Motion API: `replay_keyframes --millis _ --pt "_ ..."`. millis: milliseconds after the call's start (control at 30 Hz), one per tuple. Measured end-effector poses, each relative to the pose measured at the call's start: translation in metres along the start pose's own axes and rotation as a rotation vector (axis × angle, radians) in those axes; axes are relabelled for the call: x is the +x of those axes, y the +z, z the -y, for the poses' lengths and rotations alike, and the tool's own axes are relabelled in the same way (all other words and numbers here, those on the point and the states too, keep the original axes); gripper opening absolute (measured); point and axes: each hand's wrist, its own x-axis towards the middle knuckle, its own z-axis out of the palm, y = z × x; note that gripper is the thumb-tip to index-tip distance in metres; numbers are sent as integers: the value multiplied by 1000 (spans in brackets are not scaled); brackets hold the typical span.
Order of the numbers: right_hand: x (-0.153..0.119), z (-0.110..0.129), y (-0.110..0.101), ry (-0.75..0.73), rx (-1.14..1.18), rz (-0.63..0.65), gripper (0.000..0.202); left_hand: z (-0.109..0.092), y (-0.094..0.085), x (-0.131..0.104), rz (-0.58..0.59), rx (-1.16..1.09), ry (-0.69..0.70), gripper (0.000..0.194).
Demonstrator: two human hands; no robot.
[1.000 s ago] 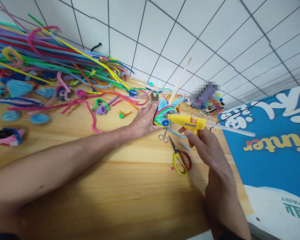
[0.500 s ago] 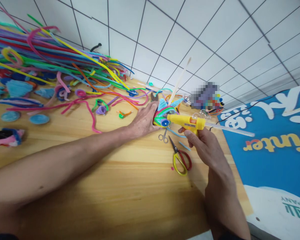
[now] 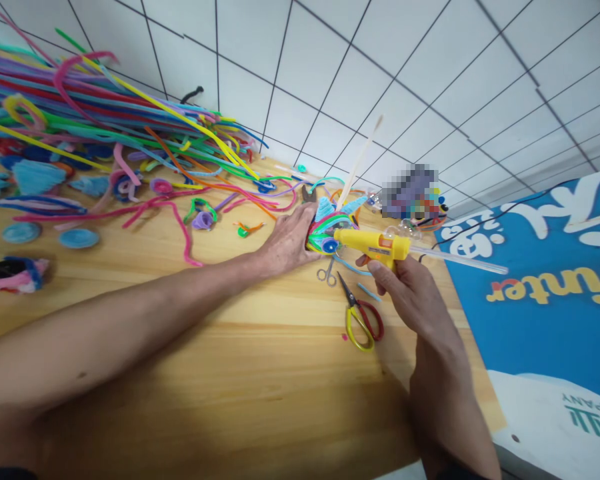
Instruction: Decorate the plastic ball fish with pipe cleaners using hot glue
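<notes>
At the far left, a bundle of coloured fuzzy stems (image 3: 130, 100) is lying along the tiled wall (image 3: 260, 60), and a black, pink and blue piece (image 3: 15, 273) is resting nearer the person. Two light blue discs (image 3: 79, 238) are lying between them. Further right, a green and purple piece (image 3: 203, 219) and a small orange and green piece (image 3: 249, 229) are sitting on the wooden surface (image 3: 220, 373).

The left hand (image 3: 287, 241) is keeping its grip closed around the left side of a multicoloured craft piece (image 3: 323, 230), which is sitting mid-surface with two light blue points sticking up. Pliers (image 3: 309, 194) are lying just behind it; small scissors (image 3: 329, 273) and red-and-yellow-handled scissors (image 3: 364, 323) are lying in front.

The right hand (image 3: 405, 287) is grasping a yellow glue gun (image 3: 367, 241), whose nozzle is pointing left at the craft piece; whether they are touching, one cannot tell. A clear glue stick (image 3: 473, 260) is protruding from its rear, towards a blue printed board (image 3: 545, 327) at the far right.
</notes>
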Motion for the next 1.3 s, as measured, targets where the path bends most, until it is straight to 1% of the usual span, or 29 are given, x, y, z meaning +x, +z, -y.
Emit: replay_keyframes --millis 233,367,500,600,867,1067,1167,1300 --pt "0 -3 0 -8 -20 -21 42 2 3 0 -23 4 5 89" --pt "0 -4 0 -9 -20 -44 42 2 4 0 -33 8 4 88" --pt "0 -3 0 5 -22 -49 43 1 3 0 -23 11 4 88" --pt "0 -3 0 10 -19 -50 45 0 3 0 -37 11 -5 89" --pt "-1 -3 0 23 -13 -55 44 0 2 0 -2 0 -5 88" --pt "-1 -4 1 10 -19 -69 43 -1 1 0 -12 -6 -2 88" --pt "-1 -4 1 17 -8 -70 45 -1 1 0 -4 -4 -8 87" --pt "-2 -4 0 34 3 -62 47 0 2 -1 -20 7 -5 87"
